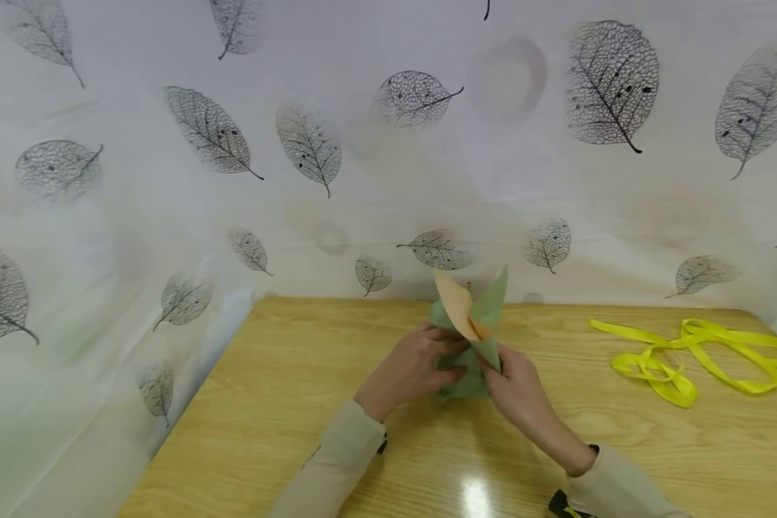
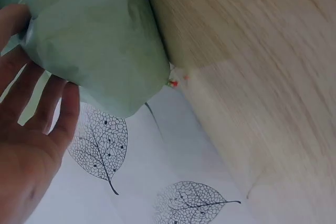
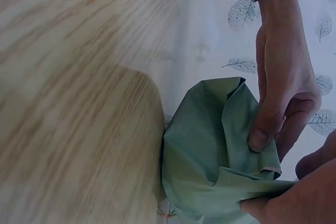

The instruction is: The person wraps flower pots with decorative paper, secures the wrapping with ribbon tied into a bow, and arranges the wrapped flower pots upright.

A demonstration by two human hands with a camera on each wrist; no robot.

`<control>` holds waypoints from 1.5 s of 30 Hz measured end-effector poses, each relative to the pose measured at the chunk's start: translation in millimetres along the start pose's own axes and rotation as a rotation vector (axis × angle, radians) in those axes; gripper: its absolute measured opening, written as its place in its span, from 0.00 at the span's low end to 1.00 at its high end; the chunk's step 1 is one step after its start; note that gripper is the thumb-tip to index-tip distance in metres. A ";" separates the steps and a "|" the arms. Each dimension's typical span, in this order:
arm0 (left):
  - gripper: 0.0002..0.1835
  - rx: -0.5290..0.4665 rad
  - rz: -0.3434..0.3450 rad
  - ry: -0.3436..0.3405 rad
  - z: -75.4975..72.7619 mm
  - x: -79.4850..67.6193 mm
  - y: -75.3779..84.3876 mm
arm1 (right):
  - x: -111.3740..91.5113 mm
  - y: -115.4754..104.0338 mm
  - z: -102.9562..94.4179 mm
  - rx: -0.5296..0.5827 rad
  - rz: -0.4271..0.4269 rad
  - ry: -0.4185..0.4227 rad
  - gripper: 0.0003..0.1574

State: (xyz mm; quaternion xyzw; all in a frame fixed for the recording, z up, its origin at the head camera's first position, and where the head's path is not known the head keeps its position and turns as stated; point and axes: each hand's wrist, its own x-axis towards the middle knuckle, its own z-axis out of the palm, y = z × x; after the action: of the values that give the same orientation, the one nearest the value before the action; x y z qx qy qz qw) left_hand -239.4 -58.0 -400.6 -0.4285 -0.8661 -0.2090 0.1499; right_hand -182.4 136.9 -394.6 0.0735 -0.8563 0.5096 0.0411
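Observation:
A sheet of green wrapping paper [image 1: 462, 387] is folded into a bundle near the table's far edge. Its peach-coloured inner side [image 1: 455, 303] flares up at the top beside a raised green corner. My left hand [image 1: 414, 367] holds the bundle from the left, with its thumb [image 3: 261, 136] on the creased front and its fingers [image 2: 65, 111] spread along the other side. On the right, my right hand [image 1: 521, 388] pinches a folded edge of the paper between thumb and fingers. Small red bits [image 2: 173, 83] show past the paper's edge; whatever is inside is mostly hidden.
A loosely tangled yellow ribbon [image 1: 738, 345] lies on the right of the wooden table [image 1: 265, 403]. Behind the table hangs a pale cloth [image 1: 362, 180] printed with leaf skeletons. A dark strap piece [image 1: 562, 503] hangs by the right sleeve.

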 end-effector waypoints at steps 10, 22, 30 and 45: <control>0.19 -0.029 0.000 0.010 6.2 -0.6 -1.6 | -0.3 8.8 6.9 -0.100 -0.093 0.032 0.24; 0.21 -0.864 -0.413 0.043 -12.1 -1.5 -10.4 | -1.4 18.6 11.1 -0.201 -0.275 0.117 0.37; 0.32 -0.931 -0.595 -0.049 -40.3 32.3 -0.7 | -4.7 16.8 13.2 -0.314 -0.412 0.129 0.44; 0.25 -0.870 -0.746 -0.009 -33.9 40.1 -2.9 | -6.8 16.8 16.2 -0.440 -0.409 0.060 0.47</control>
State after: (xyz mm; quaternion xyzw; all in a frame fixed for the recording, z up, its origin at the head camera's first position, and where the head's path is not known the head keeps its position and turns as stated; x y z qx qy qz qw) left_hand -262.6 -48.9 -354.3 -0.1172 -0.7937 -0.5831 -0.1280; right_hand -178.5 131.1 -417.9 0.2186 -0.9119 0.2951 0.1832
